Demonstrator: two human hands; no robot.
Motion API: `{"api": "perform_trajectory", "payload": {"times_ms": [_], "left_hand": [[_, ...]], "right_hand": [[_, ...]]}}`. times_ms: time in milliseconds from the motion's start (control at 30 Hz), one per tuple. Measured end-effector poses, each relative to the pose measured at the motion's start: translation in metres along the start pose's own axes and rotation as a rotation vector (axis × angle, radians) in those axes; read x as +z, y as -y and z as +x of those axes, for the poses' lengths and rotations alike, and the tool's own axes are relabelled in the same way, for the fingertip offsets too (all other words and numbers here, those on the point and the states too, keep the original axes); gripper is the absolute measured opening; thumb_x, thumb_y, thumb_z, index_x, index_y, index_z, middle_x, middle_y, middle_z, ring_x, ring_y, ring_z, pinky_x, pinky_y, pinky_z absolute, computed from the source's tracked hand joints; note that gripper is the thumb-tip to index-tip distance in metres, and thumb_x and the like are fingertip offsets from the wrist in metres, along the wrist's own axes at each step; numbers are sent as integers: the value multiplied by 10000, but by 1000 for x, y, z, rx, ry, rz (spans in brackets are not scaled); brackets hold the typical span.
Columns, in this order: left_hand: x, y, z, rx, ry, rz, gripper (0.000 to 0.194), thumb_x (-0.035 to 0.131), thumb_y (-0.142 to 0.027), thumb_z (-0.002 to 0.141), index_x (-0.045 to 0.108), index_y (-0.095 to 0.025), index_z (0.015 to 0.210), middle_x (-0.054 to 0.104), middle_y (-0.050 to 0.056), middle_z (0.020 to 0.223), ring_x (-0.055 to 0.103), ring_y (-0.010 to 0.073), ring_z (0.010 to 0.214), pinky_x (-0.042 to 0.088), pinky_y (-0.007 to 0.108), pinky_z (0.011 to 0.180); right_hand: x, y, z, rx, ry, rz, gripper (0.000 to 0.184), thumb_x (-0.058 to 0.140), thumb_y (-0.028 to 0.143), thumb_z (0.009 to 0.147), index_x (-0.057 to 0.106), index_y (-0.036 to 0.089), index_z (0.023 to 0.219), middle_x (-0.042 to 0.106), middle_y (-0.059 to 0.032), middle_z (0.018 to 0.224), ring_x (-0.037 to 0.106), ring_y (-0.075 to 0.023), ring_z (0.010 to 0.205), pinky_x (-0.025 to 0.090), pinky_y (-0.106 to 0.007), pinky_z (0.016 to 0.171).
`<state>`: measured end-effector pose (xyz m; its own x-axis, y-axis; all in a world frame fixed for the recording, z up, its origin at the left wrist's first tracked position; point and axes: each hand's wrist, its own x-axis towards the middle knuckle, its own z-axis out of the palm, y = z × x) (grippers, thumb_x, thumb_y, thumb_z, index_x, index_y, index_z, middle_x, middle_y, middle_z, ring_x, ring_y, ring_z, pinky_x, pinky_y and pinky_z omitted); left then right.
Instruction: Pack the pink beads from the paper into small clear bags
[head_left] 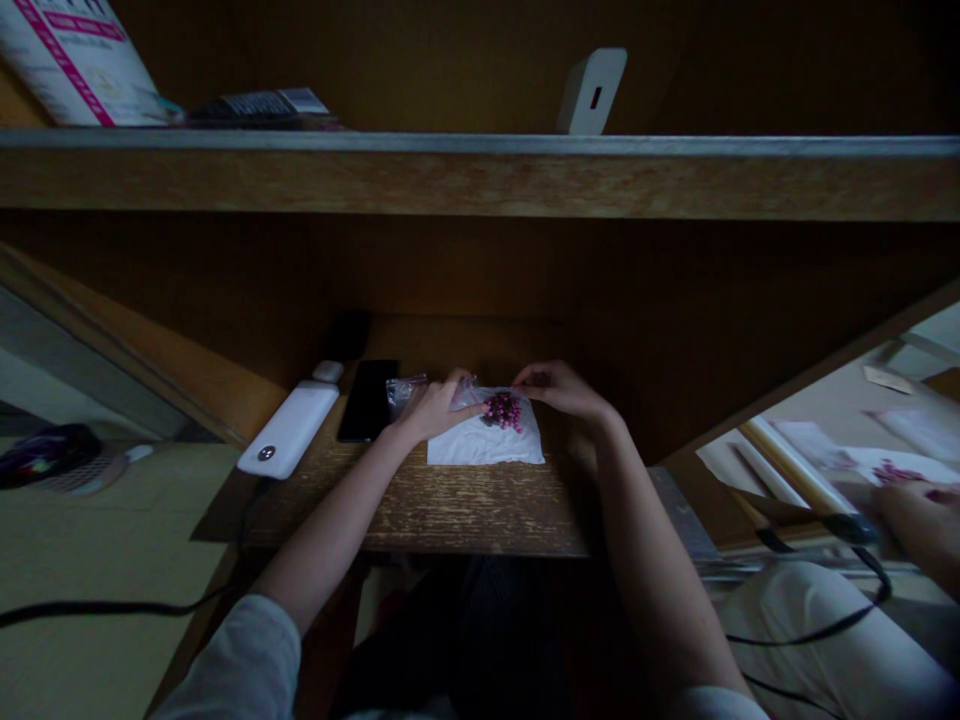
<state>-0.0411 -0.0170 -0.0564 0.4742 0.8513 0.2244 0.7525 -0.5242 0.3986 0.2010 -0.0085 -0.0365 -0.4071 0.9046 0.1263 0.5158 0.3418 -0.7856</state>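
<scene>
Arms [326, 565] flank beads [504, 411] on white sheeting [480, 448], long axis sideways, left grip [444, 405] and right grip [561, 388] unclear

In front of me, a small heap of pink and darker beads [504, 411] is resting right of centre on a flat, wrinkled white sheet [476, 450]; clear plastic packaging [403, 384] is lying beyond its far left corner.

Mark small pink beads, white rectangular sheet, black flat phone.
Small pink beads [505, 411]: head view, pile's middle.
White rectangular sheet [471, 446]: head view, bare lower part.
Black flat phone [367, 402]: head view, upper face's middle.
</scene>
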Motion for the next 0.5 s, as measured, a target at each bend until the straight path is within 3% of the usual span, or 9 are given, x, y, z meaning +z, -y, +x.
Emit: {"api": "perform_trajectory", "payload": {"times_ms": [300, 500], "left_hand": [[7, 1, 0, 23, -4, -10, 606, 480, -575, 795, 387, -180, 1245, 644, 103, 983, 641, 255, 839, 478, 343, 702], [9, 3, 1, 20, 2, -65, 595, 514, -557, 782, 391, -192, 1235, 640, 100, 1014, 632, 250, 899, 481, 345, 740]], "right_hand": [[32, 24, 8, -124, 12, 135, 269, 598, 396, 754, 645, 144, 836, 635, -37, 744, 545, -129, 637, 428, -247, 606], [35, 24, 9, -149, 11, 133, 254, 591, 381, 759, 649, 147, 840, 655, -47, 805, 578, -143, 710, 442, -254, 663]]}}
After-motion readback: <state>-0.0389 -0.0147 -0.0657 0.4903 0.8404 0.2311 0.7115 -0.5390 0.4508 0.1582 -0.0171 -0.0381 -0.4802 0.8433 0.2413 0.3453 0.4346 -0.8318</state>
